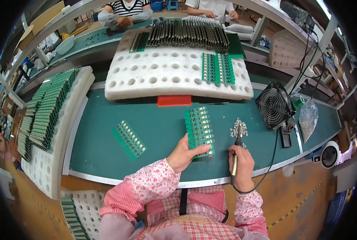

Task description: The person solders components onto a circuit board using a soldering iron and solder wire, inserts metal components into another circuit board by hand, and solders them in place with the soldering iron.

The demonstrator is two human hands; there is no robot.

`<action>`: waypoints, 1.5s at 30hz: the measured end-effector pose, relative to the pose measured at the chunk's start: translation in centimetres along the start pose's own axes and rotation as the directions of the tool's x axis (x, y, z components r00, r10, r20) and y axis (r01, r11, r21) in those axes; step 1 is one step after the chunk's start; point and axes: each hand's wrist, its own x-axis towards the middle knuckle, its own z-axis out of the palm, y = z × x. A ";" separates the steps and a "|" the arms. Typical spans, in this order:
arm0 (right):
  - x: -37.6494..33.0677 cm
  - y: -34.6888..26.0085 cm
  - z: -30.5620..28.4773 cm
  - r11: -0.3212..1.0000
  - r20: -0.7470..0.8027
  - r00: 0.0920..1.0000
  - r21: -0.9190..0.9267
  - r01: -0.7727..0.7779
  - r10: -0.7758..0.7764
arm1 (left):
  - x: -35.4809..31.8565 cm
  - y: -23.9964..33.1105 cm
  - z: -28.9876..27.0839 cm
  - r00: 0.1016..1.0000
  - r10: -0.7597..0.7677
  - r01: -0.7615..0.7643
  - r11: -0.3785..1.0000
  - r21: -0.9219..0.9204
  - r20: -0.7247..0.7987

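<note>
My left hand (pixel 183 154) grips the lower end of a green circuit board panel (pixel 198 130), thumb on its face, tilted up over the green bench mat. My right hand (pixel 242 163) is closed round a soldering iron (pixel 235 160), whose cable loops off to the right. The iron's dark tip end reaches a small heap of tiny whitish parts (pixel 239 128); whether it touches them I cannot tell. Another green circuit board panel (pixel 129 139) lies flat on the mat to the left.
A white foam block (pixel 146 86) with holes carries rows of boards at the back, above a red bin (pixel 173 100). More boards (pixel 46 108) stand on foam at left. A black fan (pixel 273 106), a solder spool (pixel 298 102) and a clear bag (pixel 308 120) stand right. Two people sit opposite.
</note>
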 end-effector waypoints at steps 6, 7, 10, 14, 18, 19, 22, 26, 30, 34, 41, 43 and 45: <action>-0.5 -0.1 -0.4 0.999 0.008 1.000 0.044 -0.019 0.019 | -0.2 0.1 0.0 1.000 -0.009 0.010 0.999 0.034 -0.009; -0.8 0.0 -0.3 0.990 0.008 0.998 0.122 -0.065 0.064 | -0.2 0.0 0.1 1.000 -0.012 0.012 0.999 0.039 -0.017; -1.1 -0.5 -0.3 0.895 0.014 0.969 0.379 -0.235 0.248 | -0.1 -0.5 0.3 1.000 0.020 -0.018 0.998 0.062 -0.022; -0.4 -1.5 0.7 0.234 0.227 0.878 0.908 -0.347 0.422 | -0.3 -0.3 -0.1 0.996 0.081 -0.079 0.991 0.108 -0.023; 0.6 -3.0 0.6 0.079 0.301 0.860 0.928 -0.363 0.413 | -0.4 0.3 0.4 0.997 0.061 -0.051 0.979 0.196 -0.045; 0.6 -3.0 0.8 0.065 0.303 0.864 0.932 -0.357 0.402 | -0.4 0.3 0.5 0.995 0.079 -0.065 0.973 0.220 -0.054; 0.5 -3.2 1.1 0.017 0.334 0.857 0.929 -0.370 0.393 | -0.3 0.0 0.6 0.994 0.099 -0.082 0.964 0.253 -0.053; 0.6 -3.7 1.5 0.004 0.340 0.858 0.929 -0.370 0.385 | -0.5 0.0 0.7 0.993 0.108 -0.090 0.953 0.288 -0.049; 0.8 -3.9 1.6 0.044 0.338 0.845 0.920 -0.390 0.414 | -0.7 0.2 0.8 0.993 0.109 -0.090 0.951 0.296 -0.049; 0.6 -4.2 1.9 0.086 0.325 0.851 0.916 -0.392 0.411 | -0.9 0.3 0.8 0.990 0.131 -0.109 0.941 0.322 -0.049; 0.2 -4.9 1.9 0.260 0.210 0.882 0.904 -0.340 0.422 | -1.0 0.0 1.3 0.979 0.198 -0.175 0.930 0.324 -0.038; 0.1 -5.4 2.2 0.348 0.143 0.888 0.884 -0.313 0.437 | -1.0 -0.3 1.3 0.975 0.214 -0.181 0.922 0.342 -0.062; 0.0 -5.8 2.9 0.374 0.104 0.894 0.883 -0.285 0.435 | -1.0 -0.5 1.0 0.970 0.227 -0.185 0.915 0.358 -0.081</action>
